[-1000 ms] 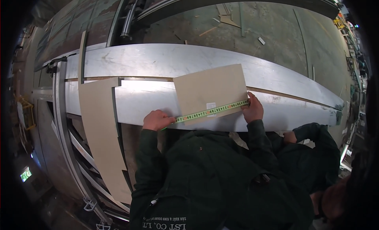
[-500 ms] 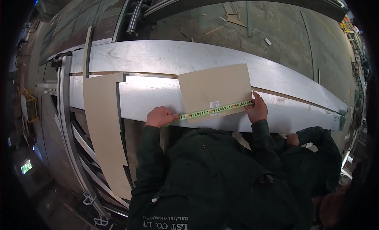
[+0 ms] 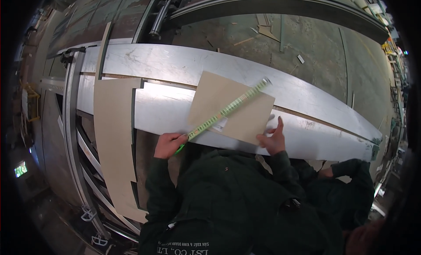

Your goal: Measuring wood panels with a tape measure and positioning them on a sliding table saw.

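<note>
My left hand is closed round the green case of a tape measure near the bench's front edge. Its yellow-green blade stretches up and to the right, crossing a beige board at a slant, and the hooked tip stands past the board's far edge. A white label on the board is partly hidden under the blade. At the board's near right corner is my right hand, thumb on the board, index finger stretched out and apart from it. Whether its other fingers reach beneath the board, I cannot tell.
The board lies on a long silvery metal bench with a slot along it. To the left lies a long notched beige panel beside a metal rail. A co-worker's dark sleeve is at the right. Offcuts litter the floor beyond.
The board has turned clockwise, its right side swinging nearer. My right hand has let go of the blade's end and moved down to the board's corner. The blade now points up more steeply.
</note>
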Motion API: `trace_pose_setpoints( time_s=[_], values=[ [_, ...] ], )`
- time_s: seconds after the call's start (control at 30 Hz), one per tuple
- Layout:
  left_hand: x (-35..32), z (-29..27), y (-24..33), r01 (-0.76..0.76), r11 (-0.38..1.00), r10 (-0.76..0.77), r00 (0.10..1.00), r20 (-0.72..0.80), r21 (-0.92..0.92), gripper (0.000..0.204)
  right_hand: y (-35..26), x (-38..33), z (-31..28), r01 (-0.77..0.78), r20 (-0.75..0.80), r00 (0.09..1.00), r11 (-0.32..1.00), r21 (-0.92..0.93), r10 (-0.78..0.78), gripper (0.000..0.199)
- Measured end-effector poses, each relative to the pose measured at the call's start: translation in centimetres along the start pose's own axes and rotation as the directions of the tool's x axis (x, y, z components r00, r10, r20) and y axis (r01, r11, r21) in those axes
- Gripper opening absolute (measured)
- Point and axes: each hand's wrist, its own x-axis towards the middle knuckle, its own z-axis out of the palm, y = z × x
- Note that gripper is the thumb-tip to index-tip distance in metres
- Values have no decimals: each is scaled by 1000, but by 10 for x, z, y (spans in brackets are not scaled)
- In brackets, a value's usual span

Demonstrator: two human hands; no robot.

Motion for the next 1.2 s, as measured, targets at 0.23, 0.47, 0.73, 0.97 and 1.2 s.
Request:
trace_pose_setpoints(
  time_s=[0.23,0.47,0.73,0.97,1.2],
  values=[
    [-51,16,-63,146,817,-341,903,-263,-557,37,-31,1,30,107,-31,993,981,-160,-113,117],
    [-67,31,-57,139,918,-261,917,-301,-372,34,-62,7,48,329,48,933,787,-522,-358,130],
    [-59,17,-50,109,833,-279,929,-242,-542,34,-36,21,29,657,460,733,349,-668,-500,89],
    [-47,-14,-44,101,867,-257,930,-264,-489,30,-10,71,-32,150,-297,851,742,-653,-434,58],
    [17,-21,15,90,916,-159,976,-146,-392,30,-23,-27,63,73,-222,966,964,-255,-132,103]
  ],
)
